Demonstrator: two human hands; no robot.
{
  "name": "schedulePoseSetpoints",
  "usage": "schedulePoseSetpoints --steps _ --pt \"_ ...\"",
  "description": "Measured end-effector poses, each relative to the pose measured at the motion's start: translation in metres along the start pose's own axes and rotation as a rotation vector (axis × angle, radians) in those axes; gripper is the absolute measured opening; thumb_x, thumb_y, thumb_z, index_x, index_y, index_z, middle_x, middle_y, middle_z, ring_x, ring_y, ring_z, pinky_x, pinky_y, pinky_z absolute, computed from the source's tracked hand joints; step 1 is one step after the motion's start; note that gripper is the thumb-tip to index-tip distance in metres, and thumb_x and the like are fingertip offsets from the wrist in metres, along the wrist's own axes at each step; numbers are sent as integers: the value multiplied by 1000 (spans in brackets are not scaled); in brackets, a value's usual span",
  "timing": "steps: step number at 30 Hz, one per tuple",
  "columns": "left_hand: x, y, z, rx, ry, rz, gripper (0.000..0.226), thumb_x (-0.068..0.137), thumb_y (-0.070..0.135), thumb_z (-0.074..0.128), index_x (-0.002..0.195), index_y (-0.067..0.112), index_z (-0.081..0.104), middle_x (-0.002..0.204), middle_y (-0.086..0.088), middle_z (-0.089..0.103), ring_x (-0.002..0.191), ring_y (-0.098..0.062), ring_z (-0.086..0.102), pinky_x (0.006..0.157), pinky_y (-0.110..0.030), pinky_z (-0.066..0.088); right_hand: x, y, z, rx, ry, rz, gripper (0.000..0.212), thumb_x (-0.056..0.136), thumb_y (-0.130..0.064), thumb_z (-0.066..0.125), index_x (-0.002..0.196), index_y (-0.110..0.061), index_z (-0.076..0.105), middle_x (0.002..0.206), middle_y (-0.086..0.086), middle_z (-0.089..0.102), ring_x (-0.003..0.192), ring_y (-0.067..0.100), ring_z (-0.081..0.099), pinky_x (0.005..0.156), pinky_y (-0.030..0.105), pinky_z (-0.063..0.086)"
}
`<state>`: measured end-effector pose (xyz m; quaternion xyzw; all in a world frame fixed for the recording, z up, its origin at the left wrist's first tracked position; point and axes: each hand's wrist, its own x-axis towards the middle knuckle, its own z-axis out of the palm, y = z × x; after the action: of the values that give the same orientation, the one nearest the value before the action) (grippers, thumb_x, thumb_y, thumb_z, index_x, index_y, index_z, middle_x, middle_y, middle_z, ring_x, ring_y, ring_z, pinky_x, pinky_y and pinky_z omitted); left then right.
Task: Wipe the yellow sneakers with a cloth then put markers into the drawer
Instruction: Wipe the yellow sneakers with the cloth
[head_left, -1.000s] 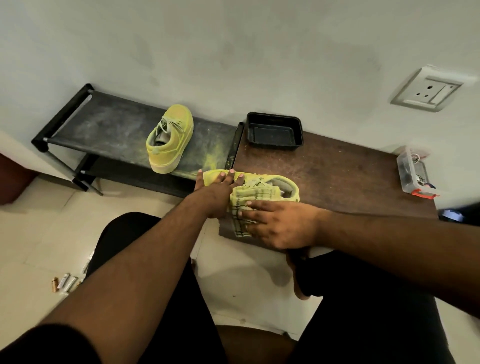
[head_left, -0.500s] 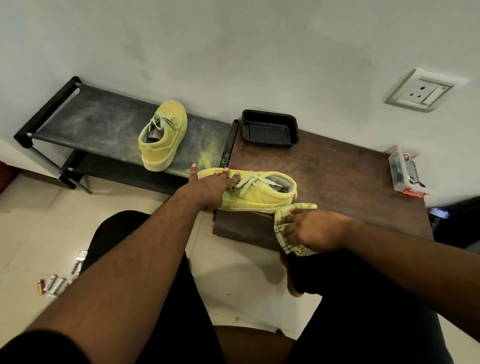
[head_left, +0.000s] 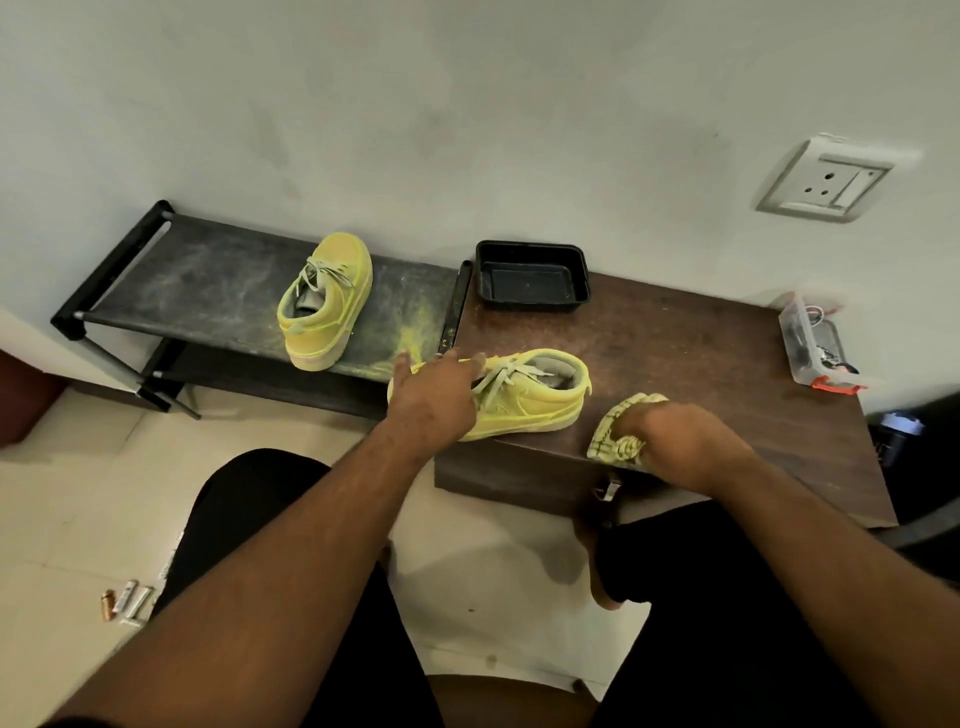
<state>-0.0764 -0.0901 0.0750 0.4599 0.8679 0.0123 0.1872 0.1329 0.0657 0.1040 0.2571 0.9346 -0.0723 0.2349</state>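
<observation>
Matte yellow sneaker (head_left: 524, 397) beside crumpled checked cloth (head_left: 618, 431)

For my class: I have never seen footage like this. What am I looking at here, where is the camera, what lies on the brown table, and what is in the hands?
There is no machine here. A person wears a camera on the head, so the single view looks forward and down at their own arms and lap. The left hand rests on the toe of a yellow sneaker on the brown table. The right hand grips a checked cloth, pressed on the table beside the shoe, not on it. Also on the table: a black tray by the wall and a clear plastic box at the far right. A second sneaker stands on the dark rack to the left. No markers are visible.
</observation>
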Motion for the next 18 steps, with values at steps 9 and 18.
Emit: schedulePoseSetpoints --steps 9,18 --pt "14 117 -24 -164 142 32 25 93 23 53 109 8 65 111 -13 66 100 -30 62 80 -35 49 18 -3 10 749 624 511 44 85 -2 53 128 -12 59 122 8 64 104 26 62 92 32 48" --pt "33 135 -6 -26 83 -23 21 88 11 59 110 8 61 113 -12 64 103 -33 63 80 -39 51 29 18 13 1354 531 566 28 87 -4 49 99 -19 69 69 10 69 54 29 68 43 34 50"
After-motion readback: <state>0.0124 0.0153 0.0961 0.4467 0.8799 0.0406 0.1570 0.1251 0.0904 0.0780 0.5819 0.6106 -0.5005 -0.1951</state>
